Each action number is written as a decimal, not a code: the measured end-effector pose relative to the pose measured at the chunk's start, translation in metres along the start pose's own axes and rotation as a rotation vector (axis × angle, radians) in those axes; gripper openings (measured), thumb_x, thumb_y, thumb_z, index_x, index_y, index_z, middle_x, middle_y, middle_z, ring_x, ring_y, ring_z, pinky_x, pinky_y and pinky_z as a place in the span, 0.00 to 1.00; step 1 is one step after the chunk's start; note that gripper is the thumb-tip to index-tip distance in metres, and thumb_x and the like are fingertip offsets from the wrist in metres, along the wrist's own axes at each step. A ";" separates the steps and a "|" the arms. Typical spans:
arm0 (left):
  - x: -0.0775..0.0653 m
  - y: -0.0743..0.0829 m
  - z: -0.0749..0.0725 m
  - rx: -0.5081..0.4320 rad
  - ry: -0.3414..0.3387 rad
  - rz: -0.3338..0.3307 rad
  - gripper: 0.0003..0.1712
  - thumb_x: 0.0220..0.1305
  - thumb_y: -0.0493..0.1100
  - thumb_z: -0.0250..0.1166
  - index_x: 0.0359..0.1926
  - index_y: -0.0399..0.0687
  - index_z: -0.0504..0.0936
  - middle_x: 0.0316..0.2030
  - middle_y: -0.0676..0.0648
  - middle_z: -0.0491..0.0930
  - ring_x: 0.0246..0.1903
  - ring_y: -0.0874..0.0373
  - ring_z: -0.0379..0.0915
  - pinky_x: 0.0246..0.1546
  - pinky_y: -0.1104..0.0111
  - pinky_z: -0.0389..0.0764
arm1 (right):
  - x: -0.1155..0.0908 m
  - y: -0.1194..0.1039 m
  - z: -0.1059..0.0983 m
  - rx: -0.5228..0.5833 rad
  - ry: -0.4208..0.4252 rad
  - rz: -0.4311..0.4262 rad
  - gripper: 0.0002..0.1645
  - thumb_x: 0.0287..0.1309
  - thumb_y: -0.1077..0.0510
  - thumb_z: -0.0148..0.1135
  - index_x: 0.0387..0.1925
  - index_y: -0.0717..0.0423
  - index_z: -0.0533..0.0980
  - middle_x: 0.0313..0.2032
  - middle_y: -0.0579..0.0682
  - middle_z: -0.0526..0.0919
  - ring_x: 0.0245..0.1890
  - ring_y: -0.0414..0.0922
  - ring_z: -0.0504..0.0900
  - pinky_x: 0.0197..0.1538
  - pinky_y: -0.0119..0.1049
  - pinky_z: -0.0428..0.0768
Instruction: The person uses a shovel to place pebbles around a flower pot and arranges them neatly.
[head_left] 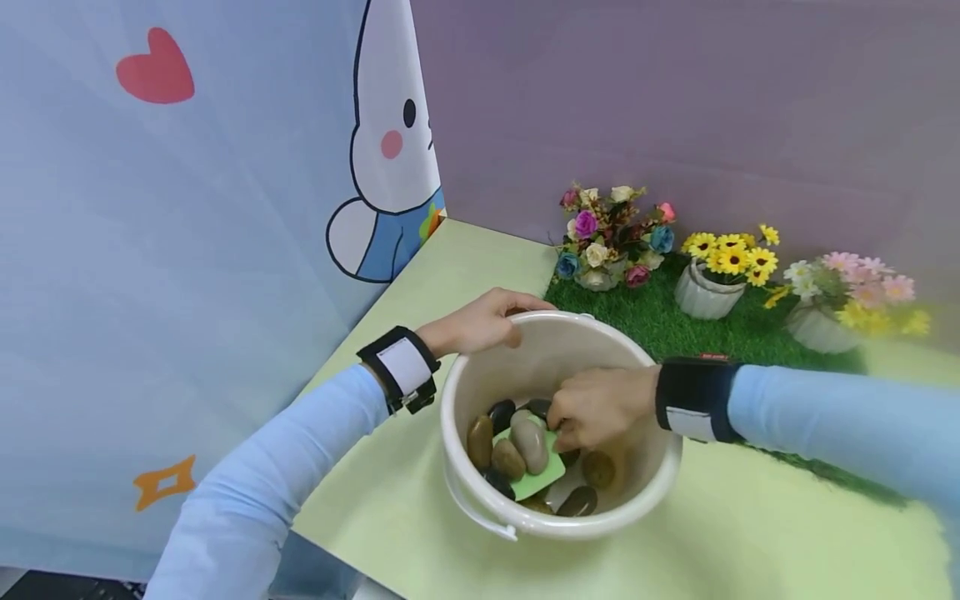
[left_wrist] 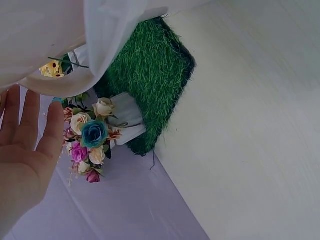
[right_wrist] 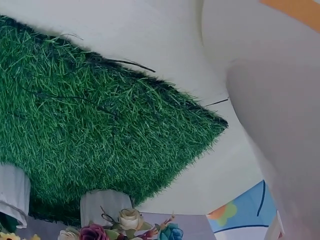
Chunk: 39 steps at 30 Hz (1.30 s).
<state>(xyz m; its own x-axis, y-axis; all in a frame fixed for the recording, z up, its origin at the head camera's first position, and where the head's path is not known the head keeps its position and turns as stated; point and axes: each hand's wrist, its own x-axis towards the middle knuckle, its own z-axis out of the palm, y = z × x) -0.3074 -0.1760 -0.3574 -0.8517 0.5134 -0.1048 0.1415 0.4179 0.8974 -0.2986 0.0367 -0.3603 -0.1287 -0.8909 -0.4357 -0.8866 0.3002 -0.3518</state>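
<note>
A white bucket (head_left: 564, 527) stands on the pale yellow-green table. At its far left rim, my left hand (head_left: 480, 323) grips the edge, thumb inside and fingers outside. The left wrist view shows that hand (left_wrist: 25, 150) against the rim. My right hand (head_left: 600, 406) reaches down inside, its fingers curled and pinching the right edge of a flat light-green piece (head_left: 542, 479). On this piece rest a grey stone (head_left: 529, 442) and a brown stone (head_left: 507, 459). Several more smooth stones lie around it. The right wrist view does not show the right hand's fingers.
Behind the bucket lies an artificial grass mat (head_left: 652, 321). On it stand a pot of mixed roses (head_left: 600, 271), a pot of yellow flowers (head_left: 708, 293) and a pot of pink and yellow flowers (head_left: 821, 323). A printed blue backdrop (head_left: 247, 233) borders the table's left side.
</note>
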 end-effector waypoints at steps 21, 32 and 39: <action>-0.003 0.000 0.002 -0.011 0.009 -0.011 0.40 0.52 0.24 0.50 0.69 0.41 0.74 0.61 0.40 0.79 0.50 0.55 0.77 0.43 0.69 0.78 | -0.027 -0.014 -0.012 0.080 0.147 0.046 0.17 0.67 0.52 0.62 0.21 0.44 0.72 0.17 0.34 0.61 0.18 0.30 0.61 0.26 0.26 0.60; -0.004 -0.006 0.005 -0.041 -0.013 0.004 0.41 0.50 0.26 0.50 0.70 0.41 0.73 0.62 0.40 0.78 0.53 0.55 0.78 0.46 0.69 0.78 | -0.043 -0.020 -0.023 0.304 0.104 0.011 0.13 0.68 0.55 0.59 0.25 0.51 0.76 0.20 0.36 0.64 0.21 0.30 0.64 0.32 0.26 0.65; -0.002 -0.002 0.000 -0.026 -0.007 0.010 0.42 0.50 0.26 0.49 0.70 0.43 0.74 0.62 0.41 0.79 0.53 0.54 0.78 0.46 0.69 0.76 | -0.047 -0.021 -0.025 0.305 0.144 0.018 0.12 0.68 0.54 0.59 0.29 0.53 0.79 0.21 0.36 0.68 0.21 0.30 0.66 0.32 0.26 0.68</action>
<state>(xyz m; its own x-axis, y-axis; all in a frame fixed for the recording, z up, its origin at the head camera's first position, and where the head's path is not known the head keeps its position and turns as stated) -0.3056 -0.1779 -0.3594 -0.8467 0.5228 -0.0989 0.1368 0.3934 0.9091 -0.2851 0.0638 -0.3118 -0.2242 -0.9169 -0.3303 -0.7128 0.3854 -0.5860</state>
